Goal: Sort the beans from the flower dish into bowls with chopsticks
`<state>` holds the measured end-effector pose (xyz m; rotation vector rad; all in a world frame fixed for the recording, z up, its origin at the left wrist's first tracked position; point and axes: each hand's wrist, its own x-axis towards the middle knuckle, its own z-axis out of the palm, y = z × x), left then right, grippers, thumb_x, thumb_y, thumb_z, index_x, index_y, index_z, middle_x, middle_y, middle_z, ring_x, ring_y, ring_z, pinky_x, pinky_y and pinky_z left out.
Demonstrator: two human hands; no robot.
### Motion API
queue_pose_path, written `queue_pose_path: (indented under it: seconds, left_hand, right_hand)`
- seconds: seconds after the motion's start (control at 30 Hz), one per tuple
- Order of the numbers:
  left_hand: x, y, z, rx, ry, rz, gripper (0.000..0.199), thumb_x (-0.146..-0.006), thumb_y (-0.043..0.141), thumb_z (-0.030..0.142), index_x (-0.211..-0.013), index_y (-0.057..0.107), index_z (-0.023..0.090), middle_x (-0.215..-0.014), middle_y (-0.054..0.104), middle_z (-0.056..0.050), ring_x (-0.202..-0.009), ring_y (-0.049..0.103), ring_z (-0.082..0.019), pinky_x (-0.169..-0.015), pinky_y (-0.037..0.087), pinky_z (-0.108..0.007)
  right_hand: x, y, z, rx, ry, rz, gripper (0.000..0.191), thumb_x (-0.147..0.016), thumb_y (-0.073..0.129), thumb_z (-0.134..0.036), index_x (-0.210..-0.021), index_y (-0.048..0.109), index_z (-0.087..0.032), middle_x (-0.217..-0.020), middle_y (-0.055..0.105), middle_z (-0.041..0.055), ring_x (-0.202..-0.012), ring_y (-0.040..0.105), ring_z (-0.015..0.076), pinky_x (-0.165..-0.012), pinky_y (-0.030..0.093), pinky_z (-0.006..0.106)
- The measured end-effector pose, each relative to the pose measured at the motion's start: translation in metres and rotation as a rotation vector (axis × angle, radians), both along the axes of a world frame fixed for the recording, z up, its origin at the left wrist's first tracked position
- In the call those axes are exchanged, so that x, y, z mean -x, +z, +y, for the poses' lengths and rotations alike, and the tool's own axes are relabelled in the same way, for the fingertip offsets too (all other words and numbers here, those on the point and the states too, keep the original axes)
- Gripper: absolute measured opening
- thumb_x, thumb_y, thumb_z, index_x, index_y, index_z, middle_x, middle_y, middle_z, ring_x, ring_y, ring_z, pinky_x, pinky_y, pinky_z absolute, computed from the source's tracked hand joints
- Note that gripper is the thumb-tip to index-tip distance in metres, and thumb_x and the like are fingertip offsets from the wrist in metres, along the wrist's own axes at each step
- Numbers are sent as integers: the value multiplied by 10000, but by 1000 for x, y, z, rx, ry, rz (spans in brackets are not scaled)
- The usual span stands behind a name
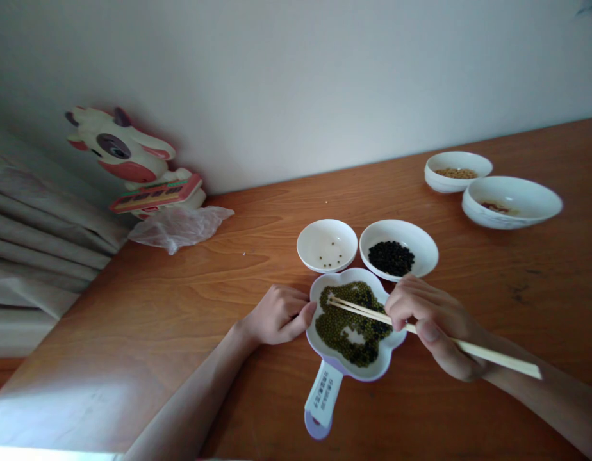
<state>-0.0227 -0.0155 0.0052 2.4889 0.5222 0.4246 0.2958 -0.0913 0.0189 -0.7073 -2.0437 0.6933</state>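
My right hand grips a pair of wooden chopsticks, their tips among the green mung beans at the left of a flower-shaped dish. Whether a bean is between the tips is too small to tell. Darker beans are mixed in at the dish's right side. With curled fingers, my left hand holds the dish's left rim by the thumb. Behind the dish, a small white bowl contains several green beans. Beside it, another white bowl holds black beans.
At the back right stand a bowl of yellowish grains and a larger bowl with some reddish pieces. A cow-shaped toy keyboard leans by the wall, a clear plastic bag before it. A curtain hangs at left.
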Motion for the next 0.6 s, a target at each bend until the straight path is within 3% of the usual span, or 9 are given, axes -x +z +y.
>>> queue_pose_path:
  seconds: [0.23, 0.6]
  left_hand:
    - [0, 0, 0, -14, 2, 8, 450, -1094, 350, 268, -652, 397, 200, -644, 523, -16, -560, 477, -123, -576, 345, -293]
    - [-1, 1, 1, -20, 7, 5, 453, -1096, 357, 265, -649, 391, 194, -641, 516, -10, -555, 451, -115, -575, 324, -292]
  right_hand:
    - [-2, -2, 1, -15, -28, 42, 305, -1089, 336, -297, -923, 578, -214, -821, 622, 33, -790, 553, 181, -786, 420, 366]
    - [-7, -8, -5, -172, -99, 268, 350, -1064, 353, -383, -986, 669, -255, -785, 659, 53, -676, 604, 220, -689, 461, 438]
